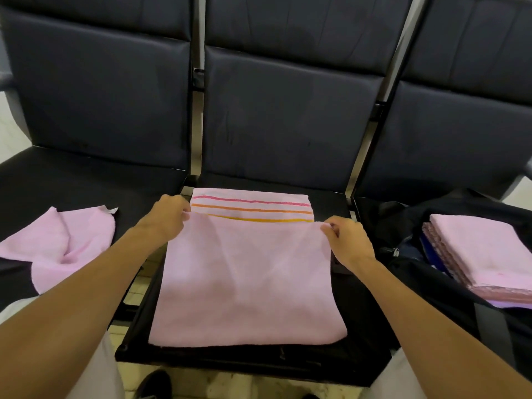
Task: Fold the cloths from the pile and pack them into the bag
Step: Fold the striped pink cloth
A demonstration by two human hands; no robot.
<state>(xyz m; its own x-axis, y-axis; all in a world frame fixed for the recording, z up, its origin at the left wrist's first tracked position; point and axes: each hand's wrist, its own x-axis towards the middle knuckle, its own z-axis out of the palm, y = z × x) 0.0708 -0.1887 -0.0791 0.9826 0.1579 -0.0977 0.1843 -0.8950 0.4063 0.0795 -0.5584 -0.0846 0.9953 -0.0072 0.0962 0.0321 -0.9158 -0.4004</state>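
While both hands pinch its corners, left grip, right grip, pink striped cloth half-folded

Stack of folded cloths at three o'clock: right side cut off by the frame edge; count of layers cannot be told. Dark bag beneath it: outline runs past the edge, opening indistinct. Crumpled pink cloth at nine o'clock: left portion cut off. Pink cloth at centre: folded-over layer hides most of the layer beneath. Both forearms leave the frame at six o'clock.
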